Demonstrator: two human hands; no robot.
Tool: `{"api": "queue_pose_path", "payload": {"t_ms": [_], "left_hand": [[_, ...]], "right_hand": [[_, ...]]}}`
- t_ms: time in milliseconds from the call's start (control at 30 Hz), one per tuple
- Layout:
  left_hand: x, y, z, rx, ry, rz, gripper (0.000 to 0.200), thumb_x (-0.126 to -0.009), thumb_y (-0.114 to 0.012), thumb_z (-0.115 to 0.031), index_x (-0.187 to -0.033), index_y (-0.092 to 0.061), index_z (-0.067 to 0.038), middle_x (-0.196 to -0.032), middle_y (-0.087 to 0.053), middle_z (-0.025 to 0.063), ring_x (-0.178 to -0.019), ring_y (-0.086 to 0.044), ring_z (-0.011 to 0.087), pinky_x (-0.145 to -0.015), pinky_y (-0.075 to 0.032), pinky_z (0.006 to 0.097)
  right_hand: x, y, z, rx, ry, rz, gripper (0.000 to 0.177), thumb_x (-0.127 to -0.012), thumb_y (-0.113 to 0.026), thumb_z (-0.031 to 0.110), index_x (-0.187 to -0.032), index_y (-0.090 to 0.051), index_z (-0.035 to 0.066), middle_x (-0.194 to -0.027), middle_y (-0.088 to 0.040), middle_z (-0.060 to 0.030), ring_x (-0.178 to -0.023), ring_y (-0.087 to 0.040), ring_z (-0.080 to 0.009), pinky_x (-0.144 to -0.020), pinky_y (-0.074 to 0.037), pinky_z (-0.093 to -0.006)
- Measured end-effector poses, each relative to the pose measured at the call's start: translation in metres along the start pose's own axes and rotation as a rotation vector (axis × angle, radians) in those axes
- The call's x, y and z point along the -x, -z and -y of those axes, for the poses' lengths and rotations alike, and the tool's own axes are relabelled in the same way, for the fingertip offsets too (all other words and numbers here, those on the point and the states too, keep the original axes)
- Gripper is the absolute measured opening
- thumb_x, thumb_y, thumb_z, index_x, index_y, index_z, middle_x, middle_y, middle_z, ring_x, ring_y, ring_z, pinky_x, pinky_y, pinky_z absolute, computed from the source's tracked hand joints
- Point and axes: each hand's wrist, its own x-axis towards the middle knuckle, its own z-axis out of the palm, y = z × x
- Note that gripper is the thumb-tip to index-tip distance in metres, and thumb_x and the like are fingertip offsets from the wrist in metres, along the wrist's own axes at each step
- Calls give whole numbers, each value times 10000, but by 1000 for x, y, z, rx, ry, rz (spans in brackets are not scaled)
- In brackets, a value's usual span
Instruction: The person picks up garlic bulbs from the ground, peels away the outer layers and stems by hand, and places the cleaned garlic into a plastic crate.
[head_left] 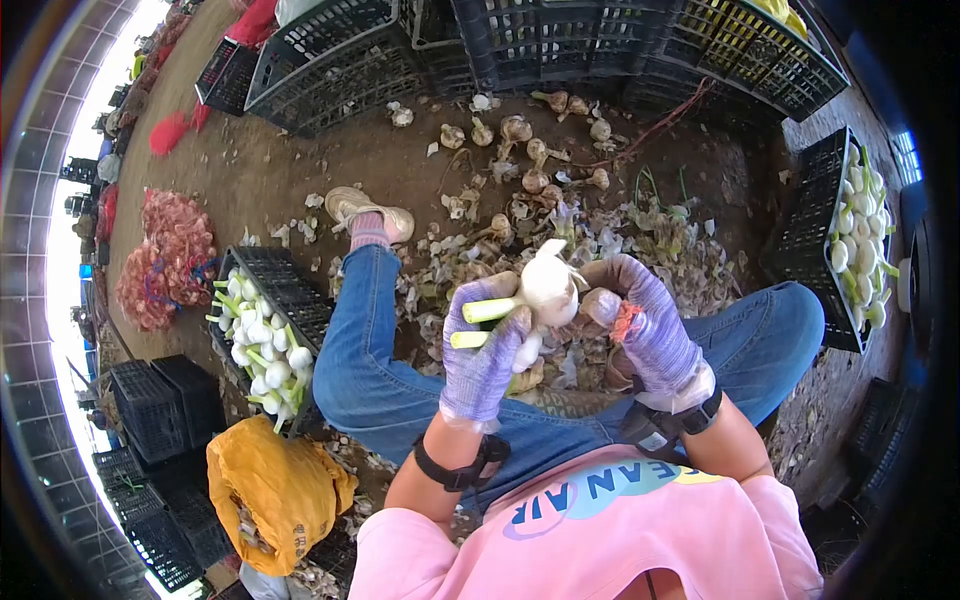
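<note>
My left hand [482, 345], in a purple knit glove, is closed around two garlic stems. A large white garlic bulb [548, 288] sticks out past its fingertips, and a smaller garlic bulb [528, 352] hangs below. My right hand [645, 325], gloved alike with an orange-red wrap on the thumb, has its fingers curled against the large bulb's right side. Thumb and forefinger pinch at the bulb's edge, where a flap of loose skin shows. Whether a small tool sits inside this hand is hidden. Both hands are above my lap.
Unpeeled garlic bulbs [515, 130] and loose skins [650, 240] litter the ground ahead. Crates of white garlic stand at left [300, 275] and right [815, 215]. Black crates [560, 45] line the far side. A yellow sack [255, 470] and red net bags [165, 260] lie left.
</note>
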Motion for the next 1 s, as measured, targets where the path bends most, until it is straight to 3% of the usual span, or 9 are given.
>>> {"api": "queue_pose_path", "payload": {"t_ms": [167, 200, 267, 433, 533, 767, 833, 867, 1000], "left_hand": [[1, 8, 2, 77, 19, 64, 389, -779, -694, -148, -1100, -518, -16, -975, -586, 75, -878, -561, 133, -783, -471, 279], [2, 7, 4, 113, -31, 94, 344, -809, -661, -117, -1099, -505, -20, -912, -594, 89, -720, -538, 109, -628, -443, 244], [3, 6, 7, 149, -80, 123, 301, -838, -629, -85, -1099, -492, -23, -850, -603, 103, -562, -516, 85, -472, -414, 209], [3, 8, 21, 63, -201, 43, 325, -816, -672, -152, -1077, -523, -28, -970, -597, 81, -814, -570, 119, -694, -488, 259], [2, 7, 20, 95, -210, 30, 322, -818, -671, -152, -1074, -522, -26, -985, -593, 76, -838, -570, 124, -729, -485, 271], [0, 11, 14, 108, -145, 126, 276, -828, -645, -106, -1066, -528, -30, -953, -590, 78, -834, -571, 137, -745, -480, 269], [-4, 14, 20, -78, -346, 105, 268, -830, -629, -75, -1073, -527, -30, -947, -586, 78, -845, -567, 139, -751, -478, 268], [1, 12, 13, 62, -155, 48, 352, -785, -703, -172, -1056, -535, -23, -986, -597, 85, -884, -579, 159, -811, -477, 305], [-3, 22, 14, 71, -111, 18, 341, -785, -694, -147, -1060, -536, -22, -958, -597, 75, -867, -580, 147, -783, -485, 288]], "right_hand": [[-8, 3, 0, -185, -188, 61, 345, -895, -556, 302, -1092, -538, 19, -923, -604, -38, -757, -603, -105, -620, -494, -213], [-7, -6, 10, -226, -185, 57, 343, -885, -574, 305, -1083, -549, 27, -908, -609, -28, -752, -592, -88, -609, -482, -203], [-7, -14, 5, -241, -149, 31, 338, -878, -585, 301, -1075, -553, 27, -903, -608, -26, -756, -586, -83, -609, -477, -203], [-7, -9, 10, -159, -204, 4, 309, -863, -609, 268, -1043, -560, 22, -897, -603, -28, -778, -566, -71, -618, -469, -208], [-7, -1, 6, 7, -198, 100, 301, -852, -623, 256, -1019, -555, 15, -893, -597, -31, -774, -567, -76, -624, -471, -213], [-8, -2, 12, -159, -248, 29, 335, -789, -687, 242, -995, -550, 16, -846, -597, -44, -699, -592, -99, -605, -492, -232], [-12, -4, 10, -93, -268, 45, 348, -775, -703, 223, -1001, -547, 8, -857, -597, -50, -698, -594, -105, -616, -500, -242], [-12, -4, 7, -26, -241, 68, 321, -775, -705, 202, -981, -557, 6, -844, -596, -39, -708, -580, -93, -623, -491, -230], [-8, -12, 3, -106, -193, 88, 316, -747, -729, 157, -968, -565, 1, -827, -594, -28, -723, -562, -82, -636, -484, -222]]}}
